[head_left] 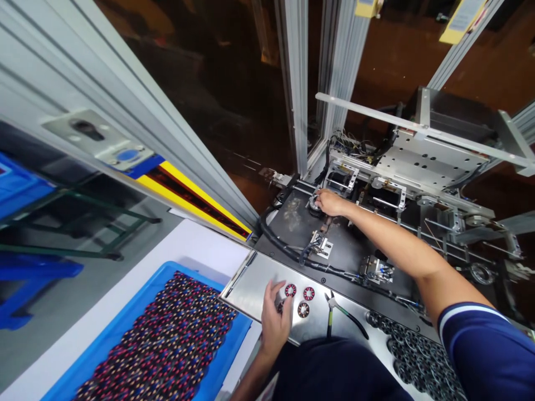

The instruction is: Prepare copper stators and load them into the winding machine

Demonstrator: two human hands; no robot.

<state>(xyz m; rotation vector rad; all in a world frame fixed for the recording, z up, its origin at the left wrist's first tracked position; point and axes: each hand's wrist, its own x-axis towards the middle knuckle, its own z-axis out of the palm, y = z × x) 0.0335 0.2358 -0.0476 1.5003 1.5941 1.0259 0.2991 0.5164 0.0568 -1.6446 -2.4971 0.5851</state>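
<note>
My left hand (pixel 276 318) is over the metal shelf with thumb and fingers apart. Small round copper-wound stators with red and black segments (pixel 309 293) lie beside it, and another stator (pixel 280 306) is partly hidden behind its fingers. My right hand (pixel 330 202) reaches across the black machine bed, fingers closed at a round metal part (pixel 314 203) on a dark round seat. The fingertips partly cover that part. Diagonal cutters (pixel 332 303) with green and black handles lie spread on the shelf, to the right of the stators.
A blue tray (pixel 170 268) densely filled with stators stands at the lower left. Many dark round housings (pixel 412 348) sit at the right of the shelf. Small metal clamps (pixel 321 245) and a black cable (pixel 288 252) line the machine bed. Aluminium posts (pixel 297 83) frame the machine.
</note>
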